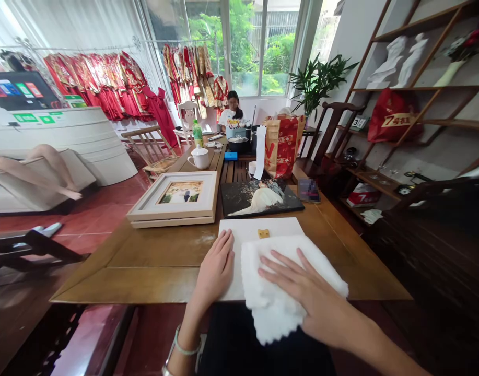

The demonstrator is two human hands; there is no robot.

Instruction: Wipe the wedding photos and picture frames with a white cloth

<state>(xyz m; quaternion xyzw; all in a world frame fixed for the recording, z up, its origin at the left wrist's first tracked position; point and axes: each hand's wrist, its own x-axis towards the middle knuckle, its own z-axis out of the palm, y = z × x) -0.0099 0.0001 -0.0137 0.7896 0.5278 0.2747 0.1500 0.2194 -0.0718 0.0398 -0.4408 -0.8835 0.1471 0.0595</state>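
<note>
Head-height view, forward and down

Red bag (394, 117): "7号衣"; paper bag (283, 149): "W"; block (358, 122): "3"; lower bag (362, 195): "7"

Racked red garments (102, 86) and a counter (86, 138) suggest a shop.

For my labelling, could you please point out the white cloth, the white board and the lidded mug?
White cloth (266, 298), head view: its left part.
White board (241, 228), head view: its far part.
Lidded mug (200, 159), head view: its body.
</note>
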